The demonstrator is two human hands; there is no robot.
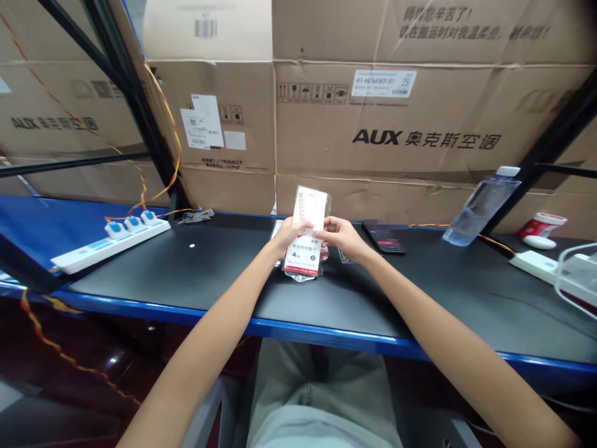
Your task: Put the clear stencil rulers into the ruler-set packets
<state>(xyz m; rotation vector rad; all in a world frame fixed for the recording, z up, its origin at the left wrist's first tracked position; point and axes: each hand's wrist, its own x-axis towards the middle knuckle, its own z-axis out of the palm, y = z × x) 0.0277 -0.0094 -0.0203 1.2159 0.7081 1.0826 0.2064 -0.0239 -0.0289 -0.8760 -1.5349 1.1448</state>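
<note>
From the head view, I am watching the left hand [285, 238] and the right hand [344, 238] holding a clear-wrapped white-and-red packet [304, 254] over the dark surface [186, 277]. A phone [387, 241] is lying near the right hand, a bottle [482, 205] is standing farther right, and cardboard boxes [321, 149] are filling the background.
</note>
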